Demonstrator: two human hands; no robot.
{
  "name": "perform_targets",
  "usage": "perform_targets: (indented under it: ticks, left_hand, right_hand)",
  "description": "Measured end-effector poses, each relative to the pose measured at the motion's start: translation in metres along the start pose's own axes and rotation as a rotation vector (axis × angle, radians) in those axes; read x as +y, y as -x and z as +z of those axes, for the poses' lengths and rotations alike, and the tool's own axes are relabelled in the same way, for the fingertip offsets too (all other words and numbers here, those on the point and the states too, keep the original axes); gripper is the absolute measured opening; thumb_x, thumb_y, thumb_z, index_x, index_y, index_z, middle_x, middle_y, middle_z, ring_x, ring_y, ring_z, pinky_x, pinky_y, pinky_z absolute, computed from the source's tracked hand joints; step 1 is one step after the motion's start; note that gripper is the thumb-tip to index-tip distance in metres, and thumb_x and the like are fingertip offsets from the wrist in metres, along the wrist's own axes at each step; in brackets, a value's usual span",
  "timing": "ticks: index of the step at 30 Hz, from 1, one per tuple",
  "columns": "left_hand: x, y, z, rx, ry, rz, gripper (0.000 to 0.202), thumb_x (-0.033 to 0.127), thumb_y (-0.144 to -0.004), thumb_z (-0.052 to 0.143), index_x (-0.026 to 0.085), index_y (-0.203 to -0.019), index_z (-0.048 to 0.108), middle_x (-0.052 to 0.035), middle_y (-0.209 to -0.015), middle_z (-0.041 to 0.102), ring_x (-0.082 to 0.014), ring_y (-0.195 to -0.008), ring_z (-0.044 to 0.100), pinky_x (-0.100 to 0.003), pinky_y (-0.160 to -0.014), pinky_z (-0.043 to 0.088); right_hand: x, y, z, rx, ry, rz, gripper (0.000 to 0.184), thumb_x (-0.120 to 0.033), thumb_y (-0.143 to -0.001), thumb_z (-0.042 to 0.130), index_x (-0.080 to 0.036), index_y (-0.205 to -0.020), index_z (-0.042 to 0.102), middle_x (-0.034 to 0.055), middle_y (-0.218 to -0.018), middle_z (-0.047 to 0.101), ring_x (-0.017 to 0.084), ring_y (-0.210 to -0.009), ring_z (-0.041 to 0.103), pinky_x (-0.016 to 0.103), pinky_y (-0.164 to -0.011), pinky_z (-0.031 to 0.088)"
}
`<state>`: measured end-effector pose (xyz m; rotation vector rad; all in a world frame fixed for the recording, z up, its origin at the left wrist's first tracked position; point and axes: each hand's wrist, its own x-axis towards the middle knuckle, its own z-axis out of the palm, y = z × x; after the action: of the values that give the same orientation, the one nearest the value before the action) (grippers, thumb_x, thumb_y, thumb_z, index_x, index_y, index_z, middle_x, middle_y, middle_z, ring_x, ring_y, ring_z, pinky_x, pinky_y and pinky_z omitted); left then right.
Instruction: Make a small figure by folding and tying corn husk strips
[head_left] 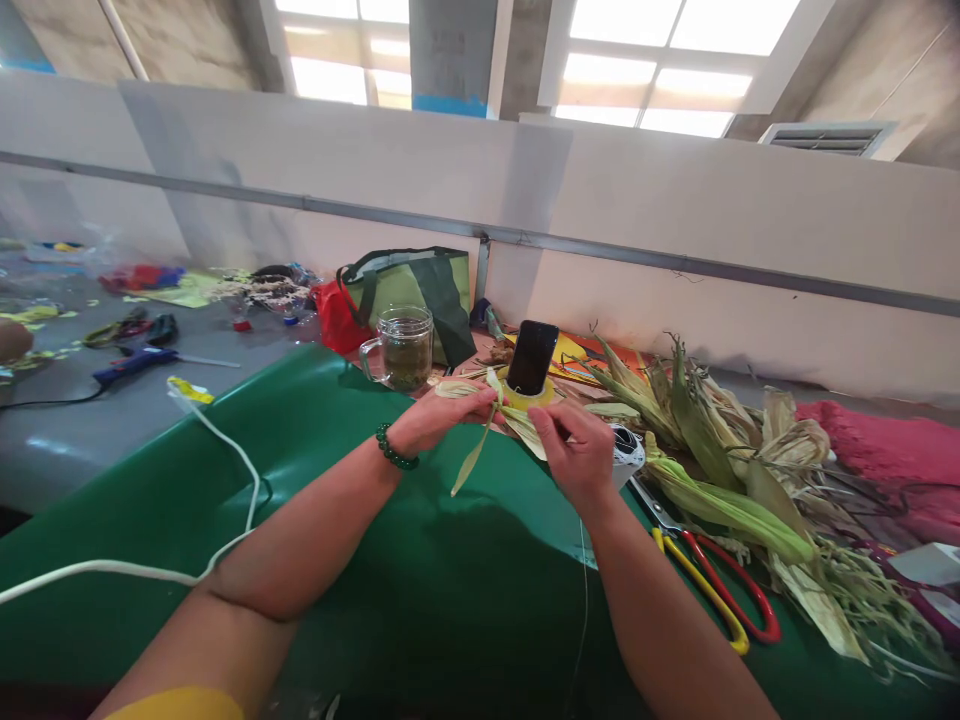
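Observation:
My left hand (pixel 442 415), with a green bead bracelet (pixel 394 448) at its wrist, pinches a tied bundle of corn husk (pixel 496 402). One narrow husk strip (pixel 471 463) dangles below the fingers. My right hand (pixel 574 445) grips the right part of the same husk, its fingers curled. Both hands are held above the green mat (pixel 465 560). A thin thread (pixel 584 600) hangs under my right hand; whether it is joined to the husk I cannot tell.
Behind the hands stand a glass mug (pixel 405 350) and a phone (pixel 534 355). On the right lie scissors (pixel 712 575) and piled corn husks (pixel 720 440). A white cable (pixel 251 480) crosses the mat's left side; a glue gun (pixel 135 365) lies beyond. A green bag (pixel 420 290) leans at the back.

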<state>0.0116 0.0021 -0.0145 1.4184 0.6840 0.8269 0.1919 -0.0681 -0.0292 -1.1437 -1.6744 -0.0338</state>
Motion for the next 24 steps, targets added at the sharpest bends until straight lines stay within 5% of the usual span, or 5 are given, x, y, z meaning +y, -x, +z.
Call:
perform_targets:
  ticks: [2, 8, 15, 19, 24]
  left_hand:
    - [0.000, 0.001, 0.002, -0.026, -0.040, 0.017, 0.039, 0.049, -0.071, 0.074, 0.012, -0.082, 0.069, -0.0053, -0.076, 0.072, -0.0162, -0.075, 0.068, -0.029, -0.077, 0.055]
    - [0.003, 0.003, 0.006, 0.026, -0.304, 0.153, 0.018, 0.031, -0.070, 0.076, 0.015, -0.073, 0.070, -0.0030, -0.076, 0.072, -0.0158, -0.077, 0.065, -0.026, -0.073, 0.052]
    - [0.001, 0.000, 0.000, -0.011, -0.246, 0.133, 0.017, 0.029, -0.071, 0.074, 0.013, -0.072, 0.070, -0.0043, -0.070, 0.070, -0.0145, -0.068, 0.064, -0.027, -0.068, 0.053]
    - [-0.001, 0.000, -0.002, -0.037, -0.368, 0.211, 0.019, 0.030, -0.071, 0.073, 0.014, -0.081, 0.072, -0.0048, -0.079, 0.071, -0.0141, -0.073, 0.063, -0.024, -0.067, 0.051]
    - [-0.003, 0.003, 0.002, -0.117, -0.449, 0.260, 0.022, 0.031, -0.075, 0.068, 0.013, -0.087, 0.070, -0.0063, -0.081, 0.070, -0.0153, -0.075, 0.061, -0.025, -0.069, 0.049]
  right_hand:
    - [0.005, -0.003, -0.004, 0.082, 0.066, -0.045, 0.027, -0.042, -0.088, 0.059, -0.021, -0.077, 0.071, 0.0083, -0.079, 0.069, 0.022, -0.079, 0.060, 0.035, -0.074, 0.045]
    - [0.014, -0.002, 0.003, -0.322, 0.022, 0.041, 0.028, -0.045, -0.091, 0.057, -0.024, -0.080, 0.073, 0.0055, -0.078, 0.073, 0.020, -0.071, 0.064, 0.031, -0.065, 0.044]
    - [0.013, -0.003, -0.003, -0.440, 0.000, 0.005, 0.033, -0.041, -0.092, 0.054, -0.022, -0.071, 0.069, 0.0030, -0.067, 0.069, 0.017, -0.063, 0.059, 0.028, -0.061, 0.039]
    - [0.012, -0.005, -0.006, -0.242, -0.006, 0.054, 0.031, -0.041, -0.092, 0.054, -0.022, -0.075, 0.070, 0.0038, -0.069, 0.068, 0.017, -0.066, 0.060, 0.029, -0.061, 0.042]
    - [0.010, -0.008, -0.006, -0.060, -0.015, -0.030, 0.021, -0.032, -0.093, 0.052, -0.024, -0.093, 0.072, 0.0077, -0.093, 0.070, 0.023, -0.092, 0.063, 0.037, -0.082, 0.049]
